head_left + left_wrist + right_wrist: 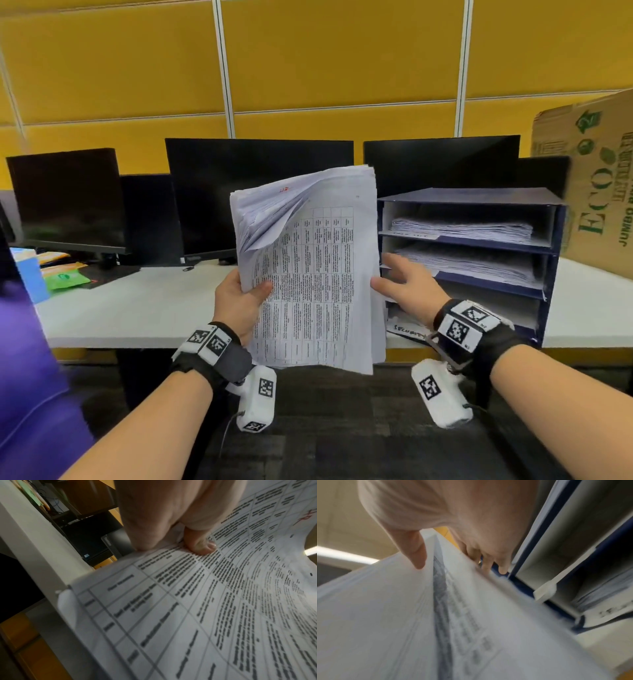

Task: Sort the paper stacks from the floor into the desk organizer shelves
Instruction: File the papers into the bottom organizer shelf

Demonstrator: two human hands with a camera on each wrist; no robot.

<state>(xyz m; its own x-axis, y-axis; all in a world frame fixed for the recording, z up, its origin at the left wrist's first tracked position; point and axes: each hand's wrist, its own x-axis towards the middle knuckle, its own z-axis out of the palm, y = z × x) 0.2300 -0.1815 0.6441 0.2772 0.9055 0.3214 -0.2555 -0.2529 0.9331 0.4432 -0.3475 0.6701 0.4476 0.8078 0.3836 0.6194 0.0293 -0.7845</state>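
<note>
Both hands are holding one paper stack upright over the desk edge, just left of the blue desk organizer. Left hand is pinching the left edge w/ thumb on the printed table, prob to let the top pages peel back so the sheet underneath is readable. Right hand is gripping the right edge, thumb in front & fingers behind, steadying it right by the shelves, top two already holding paper, so I'm guessing they're checking which slot it belongs in.

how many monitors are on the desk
3 large black monitors: left, centre behind the held paper stack, and right behind the organizer. Smaller dark panels between them and at far right may be further screens; cannot tell.
</note>
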